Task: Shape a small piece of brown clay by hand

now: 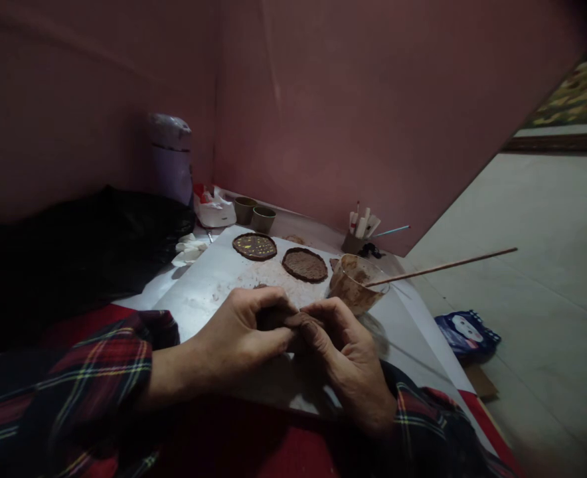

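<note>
My left hand (234,338) and my right hand (348,352) meet over a white sheet (214,279), both with fingers pinched on one lump of brown clay (286,320). Beyond them lie two flat round clay discs: one with yellow marks (254,245) and a plain one (304,264). A clear cup smeared with brown slip (354,284) stands just right of the discs, with a long thin wooden stick (443,267) resting in it and pointing right.
A holder of brushes and tools (359,234) stands by the pink wall. Two small green cups (253,214), a white container (216,209), a lilac canister (170,156) and a black bag (89,245) sit at left. A blue packet (467,333) lies on the floor.
</note>
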`<act>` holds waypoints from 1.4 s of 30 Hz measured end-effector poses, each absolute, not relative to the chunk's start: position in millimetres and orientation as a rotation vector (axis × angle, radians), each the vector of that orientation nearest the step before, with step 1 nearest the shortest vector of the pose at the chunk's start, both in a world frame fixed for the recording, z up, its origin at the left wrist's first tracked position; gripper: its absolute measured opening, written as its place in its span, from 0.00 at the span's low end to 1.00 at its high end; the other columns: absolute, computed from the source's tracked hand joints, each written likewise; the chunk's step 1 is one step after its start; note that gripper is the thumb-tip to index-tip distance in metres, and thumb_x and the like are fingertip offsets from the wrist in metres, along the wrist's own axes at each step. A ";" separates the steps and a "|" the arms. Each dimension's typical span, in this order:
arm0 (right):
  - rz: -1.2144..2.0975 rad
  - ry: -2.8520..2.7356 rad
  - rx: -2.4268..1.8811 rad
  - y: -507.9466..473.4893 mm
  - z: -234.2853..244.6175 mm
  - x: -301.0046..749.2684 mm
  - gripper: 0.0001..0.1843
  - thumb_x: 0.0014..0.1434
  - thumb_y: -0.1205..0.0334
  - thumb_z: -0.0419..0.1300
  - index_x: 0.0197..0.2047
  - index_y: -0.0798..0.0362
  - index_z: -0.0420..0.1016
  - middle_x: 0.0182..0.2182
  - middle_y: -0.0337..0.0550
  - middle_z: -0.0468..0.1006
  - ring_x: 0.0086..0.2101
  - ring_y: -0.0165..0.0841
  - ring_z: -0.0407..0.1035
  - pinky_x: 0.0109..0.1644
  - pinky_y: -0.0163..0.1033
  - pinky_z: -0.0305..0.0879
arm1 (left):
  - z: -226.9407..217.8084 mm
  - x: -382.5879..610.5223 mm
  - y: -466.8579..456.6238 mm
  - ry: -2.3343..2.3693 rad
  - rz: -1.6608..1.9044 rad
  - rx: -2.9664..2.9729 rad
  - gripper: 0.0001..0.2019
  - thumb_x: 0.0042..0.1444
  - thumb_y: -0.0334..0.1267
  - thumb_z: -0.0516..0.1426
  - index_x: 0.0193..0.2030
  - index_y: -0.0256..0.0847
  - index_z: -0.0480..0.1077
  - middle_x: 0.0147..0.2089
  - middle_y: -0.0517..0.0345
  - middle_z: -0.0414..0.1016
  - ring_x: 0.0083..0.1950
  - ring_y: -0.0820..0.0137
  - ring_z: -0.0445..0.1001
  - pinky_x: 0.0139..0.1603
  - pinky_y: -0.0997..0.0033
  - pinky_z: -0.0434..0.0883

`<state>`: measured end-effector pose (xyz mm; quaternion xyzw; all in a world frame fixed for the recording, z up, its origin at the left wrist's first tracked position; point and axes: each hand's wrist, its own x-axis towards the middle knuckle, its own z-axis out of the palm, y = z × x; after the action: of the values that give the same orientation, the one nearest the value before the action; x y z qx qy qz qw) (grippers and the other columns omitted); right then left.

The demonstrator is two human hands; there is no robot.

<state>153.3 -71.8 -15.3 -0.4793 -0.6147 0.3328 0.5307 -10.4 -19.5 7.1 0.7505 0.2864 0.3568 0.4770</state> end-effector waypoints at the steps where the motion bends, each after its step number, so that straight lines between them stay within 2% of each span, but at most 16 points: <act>1: 0.781 -1.477 -1.149 -71.5 -14.7 153.9 0.06 0.61 0.56 0.58 0.38 0.49 0.71 0.31 0.36 0.76 0.32 0.29 0.71 0.34 0.31 0.65 | 7.3 -10.5 -18.3 0.693 0.880 1.845 0.05 0.50 0.29 0.57 0.34 0.34 0.74 0.31 0.58 0.75 0.34 0.71 0.72 0.34 0.74 0.68; 3: 0.734 -1.482 -1.150 -71.6 -13.8 154.3 0.07 0.63 0.56 0.55 0.41 0.49 0.70 0.33 0.37 0.76 0.33 0.30 0.71 0.36 0.32 0.66 | 6.8 -10.0 -15.7 0.672 0.884 1.794 0.07 0.53 0.30 0.57 0.38 0.35 0.73 0.34 0.57 0.77 0.36 0.70 0.74 0.36 0.73 0.70; 7: 0.671 -1.428 -1.116 -73.9 -13.5 152.2 0.08 0.64 0.58 0.54 0.45 0.47 0.70 0.36 0.37 0.77 0.34 0.30 0.72 0.37 0.33 0.67 | 3.8 -8.1 -12.4 0.651 0.946 1.566 0.18 0.52 0.32 0.60 0.51 0.37 0.67 0.38 0.57 0.79 0.37 0.70 0.76 0.37 0.72 0.72; 10: 0.653 -1.362 -1.124 -75.5 -13.8 150.1 0.07 0.63 0.58 0.55 0.44 0.47 0.71 0.36 0.38 0.78 0.34 0.31 0.72 0.37 0.34 0.67 | 3.2 -6.8 -12.7 0.579 0.899 1.434 0.16 0.52 0.32 0.61 0.48 0.38 0.68 0.36 0.58 0.80 0.36 0.70 0.78 0.37 0.72 0.73; 15: 0.674 -1.345 -1.167 -75.6 -14.6 150.6 0.08 0.63 0.57 0.54 0.44 0.48 0.70 0.39 0.41 0.78 0.38 0.34 0.73 0.40 0.37 0.68 | 5.6 -6.0 -14.8 0.580 0.917 1.431 0.10 0.48 0.26 0.60 0.39 0.36 0.70 0.36 0.58 0.80 0.36 0.70 0.78 0.37 0.73 0.73; 21: 0.677 -1.366 -1.208 -72.3 -15.6 152.9 0.16 0.61 0.56 0.57 0.52 0.48 0.68 0.40 0.42 0.80 0.38 0.35 0.75 0.40 0.38 0.70 | 5.6 -6.8 -15.4 0.615 1.024 1.628 0.11 0.51 0.25 0.57 0.42 0.37 0.69 0.38 0.57 0.79 0.38 0.69 0.78 0.41 0.71 0.74; 23: 0.671 -1.383 -1.227 -70.7 -14.6 153.7 0.15 0.60 0.56 0.58 0.50 0.49 0.71 0.39 0.43 0.80 0.39 0.36 0.75 0.41 0.37 0.70 | 4.5 -7.5 -15.3 0.689 1.053 1.742 0.10 0.50 0.26 0.58 0.41 0.37 0.70 0.38 0.57 0.78 0.39 0.68 0.77 0.41 0.70 0.74; 27: 0.704 -1.479 -1.194 -68.8 -11.7 155.6 0.09 0.60 0.56 0.58 0.39 0.51 0.76 0.36 0.42 0.81 0.37 0.36 0.75 0.40 0.37 0.70 | 3.0 -9.9 -15.6 0.790 1.051 1.885 0.06 0.50 0.28 0.58 0.37 0.36 0.70 0.35 0.56 0.77 0.37 0.67 0.77 0.39 0.69 0.73; 33: 0.815 -1.432 -1.194 -68.4 -11.9 155.2 0.11 0.58 0.55 0.61 0.37 0.53 0.77 0.32 0.42 0.81 0.34 0.34 0.75 0.37 0.35 0.70 | -0.4 -12.0 -17.5 0.833 1.092 2.170 0.06 0.52 0.28 0.56 0.38 0.36 0.70 0.33 0.56 0.77 0.33 0.69 0.75 0.33 0.72 0.72; 36: 0.881 -1.339 -1.205 -68.4 -12.4 153.4 0.12 0.56 0.53 0.62 0.35 0.54 0.77 0.27 0.40 0.79 0.29 0.32 0.73 0.31 0.34 0.69 | -6.0 -11.1 -17.2 0.774 1.263 2.461 0.06 0.54 0.26 0.55 0.38 0.36 0.70 0.34 0.53 0.79 0.34 0.68 0.76 0.35 0.72 0.72; 39: 0.957 -1.223 -1.177 -67.8 -12.2 153.0 0.13 0.55 0.51 0.63 0.34 0.54 0.77 0.24 0.39 0.77 0.24 0.30 0.70 0.25 0.32 0.67 | -10.6 -9.6 -16.5 0.610 1.403 2.703 0.10 0.58 0.25 0.53 0.46 0.34 0.69 0.40 0.47 0.79 0.41 0.66 0.77 0.42 0.70 0.74; 42: 0.995 -1.208 -1.126 -65.5 -11.8 154.8 0.13 0.55 0.52 0.63 0.35 0.54 0.79 0.27 0.41 0.79 0.30 0.33 0.72 0.33 0.34 0.69 | -11.5 -8.5 -16.7 0.578 1.458 2.856 0.15 0.59 0.25 0.51 0.53 0.28 0.66 0.46 0.39 0.78 0.45 0.64 0.77 0.45 0.69 0.75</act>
<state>154.8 -65.5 -11.8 -0.4798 -0.5146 0.4241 0.5702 -8.5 -16.7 -11.5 0.8751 0.1772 0.4465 -0.0585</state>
